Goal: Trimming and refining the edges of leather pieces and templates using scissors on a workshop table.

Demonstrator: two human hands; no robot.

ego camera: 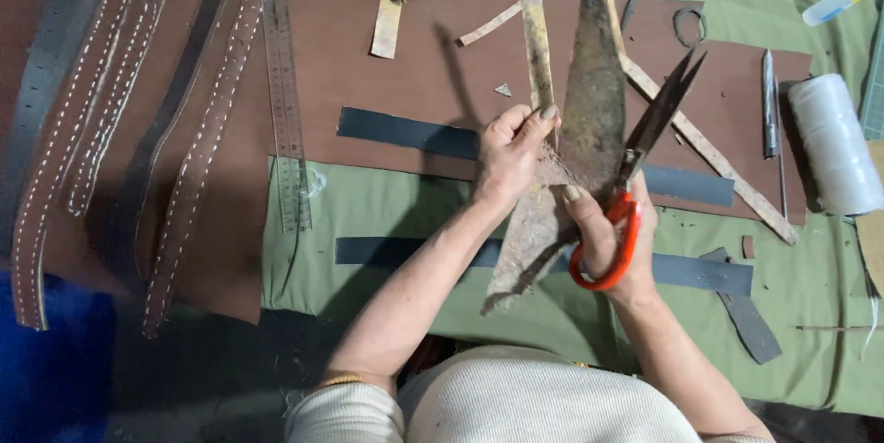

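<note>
My left hand [508, 153] pinches a large, mottled brown scrap of leather [589, 102] that tapers to a point at the top, plus a narrow strip [537, 47] cut from its left edge. My right hand [612, 231] grips scissors with orange handles [615, 250]. Their dark blades [665, 107] are spread apart and lie at the right edge of the scrap. Both hands hover over the work table, above a brown leather sheet [387, 75] and a green cloth [387, 213].
Stitched brown straps [198, 148] and a metal ruler [285, 111] lie at the left. Dark grey strips [405, 133] cross the middle. At the right are a white thread spool [833, 144], an awl-like tool [769, 102] and wooden slats [709, 153].
</note>
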